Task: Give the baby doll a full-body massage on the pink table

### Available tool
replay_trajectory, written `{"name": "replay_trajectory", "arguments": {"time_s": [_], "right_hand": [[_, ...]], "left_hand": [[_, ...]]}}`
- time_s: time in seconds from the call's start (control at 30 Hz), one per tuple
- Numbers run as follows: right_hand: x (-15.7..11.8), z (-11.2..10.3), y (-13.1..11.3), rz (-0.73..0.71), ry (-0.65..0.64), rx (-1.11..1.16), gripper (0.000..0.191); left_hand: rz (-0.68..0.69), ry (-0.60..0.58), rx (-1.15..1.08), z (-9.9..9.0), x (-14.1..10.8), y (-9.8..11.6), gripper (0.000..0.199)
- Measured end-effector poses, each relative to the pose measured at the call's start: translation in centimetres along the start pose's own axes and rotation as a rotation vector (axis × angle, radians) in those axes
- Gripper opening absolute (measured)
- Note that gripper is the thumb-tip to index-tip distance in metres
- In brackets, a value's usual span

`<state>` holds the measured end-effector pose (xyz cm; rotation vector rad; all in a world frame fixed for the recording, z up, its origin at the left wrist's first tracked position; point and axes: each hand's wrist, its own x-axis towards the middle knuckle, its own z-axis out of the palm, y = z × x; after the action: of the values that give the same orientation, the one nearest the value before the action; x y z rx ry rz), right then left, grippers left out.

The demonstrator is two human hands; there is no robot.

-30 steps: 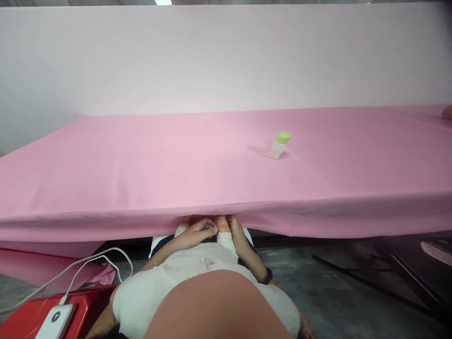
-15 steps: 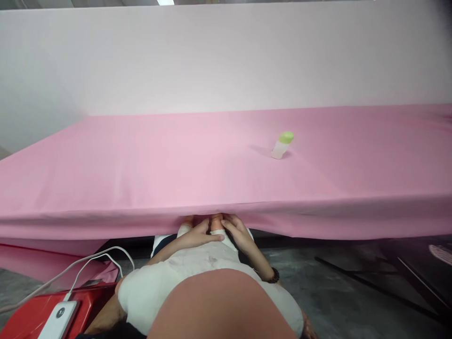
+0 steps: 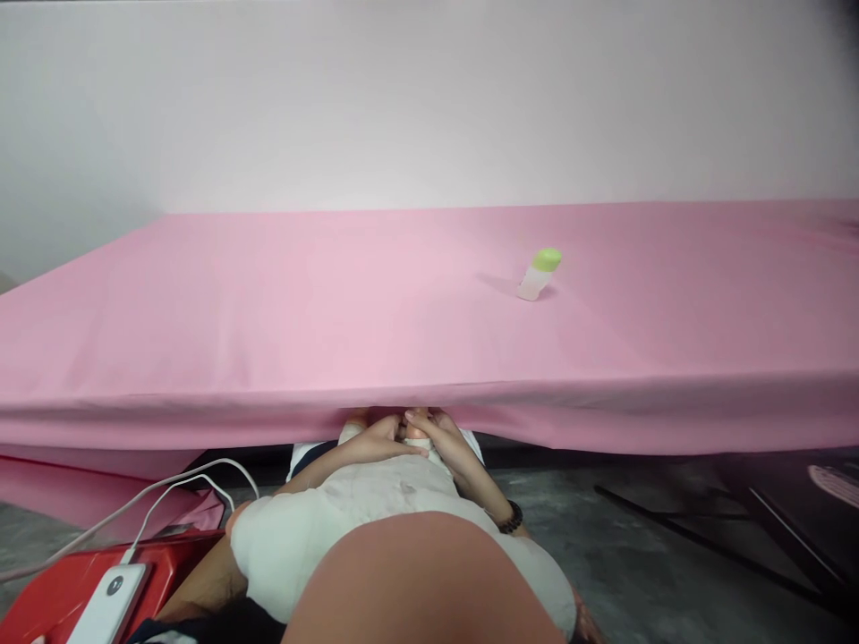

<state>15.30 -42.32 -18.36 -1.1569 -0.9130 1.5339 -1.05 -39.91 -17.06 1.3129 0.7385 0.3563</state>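
My left hand [image 3: 387, 438] rests low under the near edge of the table, thumb stretched out over white cloth and fingers apart. My right hand [image 3: 439, 434] lies beside it, fingers stretched and partly under the pink cloth's edge. Between the hands is a small skin-coloured form with a white cuff [image 3: 420, 444]; what it is I cannot make out. No object shows in either hand. A small bottle [image 3: 538, 274] with a translucent body and green cap stands on the table, apart from both hands.
A pink cloth [image 3: 322, 313] covers the table, with a white wall panel [image 3: 429, 107] behind. At lower left a white power bank [image 3: 111, 601] with cables lies on a red stool [image 3: 50, 586]. Dark metal legs [image 3: 671, 517] stand at lower right. A dark bead bracelet [image 3: 512, 517] circles the right wrist.
My right hand's fingers have shifted left, closer to my left hand, over the skin-coloured form. The view has tilted slightly downward. The bottle stays in place on the table.
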Motion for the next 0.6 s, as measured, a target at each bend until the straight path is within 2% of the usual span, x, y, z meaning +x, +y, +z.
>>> {"name": "replay_trajectory", "arguments": {"time_s": [0.3,0.6], "right_hand": [[-0.39,-0.08,-0.04,0.028,-0.042,0.07,0.043],[0.09,-0.47,0.6,0.049,-0.005,0.127,0.049]], "left_hand": [[-0.013,0.075,0.074,0.15,-0.19,-0.06,0.062],[-0.028,0.071,0.018,-0.01,0.45,-0.59,0.072]]}}
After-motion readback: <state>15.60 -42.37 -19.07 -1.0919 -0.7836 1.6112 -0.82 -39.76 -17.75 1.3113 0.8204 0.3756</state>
